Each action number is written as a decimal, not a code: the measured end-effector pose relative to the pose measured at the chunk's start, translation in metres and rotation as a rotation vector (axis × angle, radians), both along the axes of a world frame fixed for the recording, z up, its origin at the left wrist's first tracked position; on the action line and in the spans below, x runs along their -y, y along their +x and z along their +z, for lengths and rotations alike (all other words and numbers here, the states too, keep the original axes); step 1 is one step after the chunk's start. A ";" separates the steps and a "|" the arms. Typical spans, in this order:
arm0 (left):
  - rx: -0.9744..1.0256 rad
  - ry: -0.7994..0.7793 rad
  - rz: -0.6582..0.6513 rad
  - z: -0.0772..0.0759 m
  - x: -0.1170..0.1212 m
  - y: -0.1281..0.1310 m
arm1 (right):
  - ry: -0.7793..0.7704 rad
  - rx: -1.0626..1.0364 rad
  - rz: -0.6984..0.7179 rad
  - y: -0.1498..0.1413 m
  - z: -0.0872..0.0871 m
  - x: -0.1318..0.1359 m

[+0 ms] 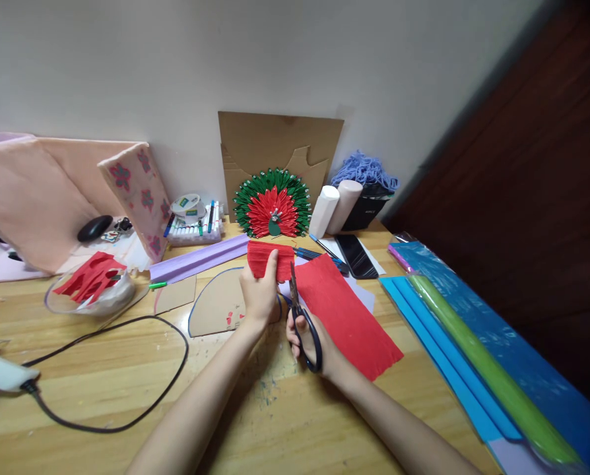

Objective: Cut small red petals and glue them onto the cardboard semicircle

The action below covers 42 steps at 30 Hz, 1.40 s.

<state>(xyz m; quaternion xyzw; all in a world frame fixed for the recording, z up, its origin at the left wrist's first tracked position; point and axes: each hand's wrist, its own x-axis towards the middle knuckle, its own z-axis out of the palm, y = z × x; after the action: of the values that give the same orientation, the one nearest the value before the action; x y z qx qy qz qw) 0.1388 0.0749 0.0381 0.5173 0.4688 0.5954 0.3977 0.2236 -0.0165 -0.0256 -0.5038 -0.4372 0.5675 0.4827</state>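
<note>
My left hand [260, 290] pinches a small folded piece of red crepe paper [265, 256], its thumb laid over the front. Close beside it, my right hand [315, 336] has its fingers through the handles of dark-handled scissors [295, 290]. The blades point up near the right edge of the folded paper; whether they touch it I cannot tell. A larger red crepe sheet [347, 313] lies flat to the right of the scissors. Under my left hand is a cardboard half-round [216, 303] with a blue outline and small red scraps on it.
A green and red paper peacock [274, 204] stands against a cardboard sheet [280, 128]. To the left are a bowl [62, 300] of red scraps, a black cable [186, 356] and a marker box [196, 231]. A phone [357, 256] and blue sheets [438, 343] lie right.
</note>
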 end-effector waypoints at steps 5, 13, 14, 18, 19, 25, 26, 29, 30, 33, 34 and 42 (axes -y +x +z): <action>0.040 -0.021 -0.018 0.000 -0.002 0.000 | 0.001 0.024 0.011 0.000 0.004 0.000; 0.086 -0.055 -0.027 0.003 -0.001 0.001 | 0.004 0.063 0.002 -0.002 0.015 0.002; 0.091 -0.066 -0.022 0.003 0.000 0.001 | 0.007 0.054 -0.002 -0.002 0.016 0.002; 0.116 -0.088 -0.028 0.005 0.004 0.005 | -0.006 -0.071 -0.002 -0.005 0.017 0.002; 0.123 -0.091 -0.037 0.005 0.006 0.006 | -0.010 -0.105 -0.003 -0.006 0.017 0.002; 0.134 -0.098 -0.070 0.005 0.008 0.008 | 0.005 -0.130 -0.002 -0.004 0.018 0.003; 0.134 -0.095 -0.075 0.005 0.008 0.008 | 0.010 -0.122 -0.004 -0.004 0.018 0.003; 0.129 -0.090 -0.083 0.005 0.009 0.008 | 0.040 -0.081 -0.020 -0.004 0.015 0.003; 0.128 -0.088 -0.081 0.005 0.008 0.008 | 0.048 -0.067 -0.024 -0.003 0.015 0.003; 0.134 -0.093 -0.085 0.006 0.007 0.007 | 0.043 -0.048 -0.020 -0.002 0.014 0.002; 0.132 -0.098 -0.092 0.006 0.006 0.006 | 0.041 -0.042 -0.017 -0.001 0.014 0.002; 0.062 -0.120 -0.201 0.011 -0.006 -0.004 | 0.066 0.029 0.010 0.005 0.014 0.004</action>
<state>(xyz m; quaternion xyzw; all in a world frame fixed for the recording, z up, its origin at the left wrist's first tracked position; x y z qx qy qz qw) 0.1345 0.0809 0.0495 0.5184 0.4370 0.5390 0.4998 0.2284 -0.0205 -0.0118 -0.4935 -0.4649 0.5480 0.4899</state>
